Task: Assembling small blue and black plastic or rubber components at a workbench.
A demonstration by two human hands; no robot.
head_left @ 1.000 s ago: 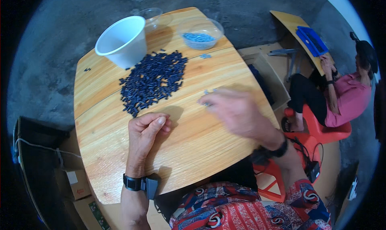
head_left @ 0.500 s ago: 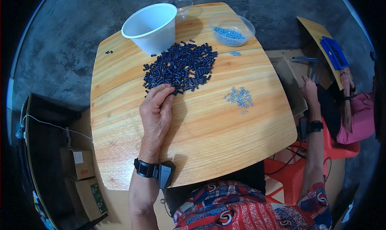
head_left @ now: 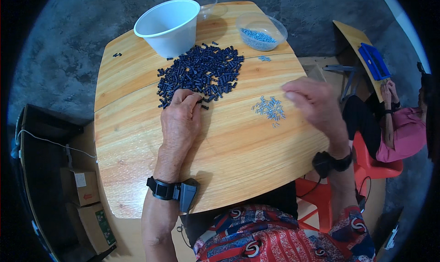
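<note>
A heap of small black plastic cylinder-like pieces [head_left: 201,69] lies on the wooden table. My left hand [head_left: 181,120] rests at the heap's near edge, its fingers bent and closed together among the pieces. Whatever is between those fingertips is hidden. To the right, a small loose pile of tiny silvery screw-like pieces [head_left: 269,109] lies on the wood. My right hand [head_left: 316,104] is just right of this pile, above the table's right side. Motion smears its curled fingers, so I cannot see whether they hold anything.
Behind the heap stand a white tub [head_left: 169,30] and a clear bowl [head_left: 205,7]. Another clear bowl [head_left: 261,32] at the back right contains silvery pieces. Beyond the table's right edge a person in pink [head_left: 405,136] sits near a blue tray [head_left: 375,61]. Cardboard boxes [head_left: 85,188] stand at left.
My right hand has come from beyond the table's right edge to over the table beside the silvery pile. My left hand stays at the black heap, its fingers now more bent.
</note>
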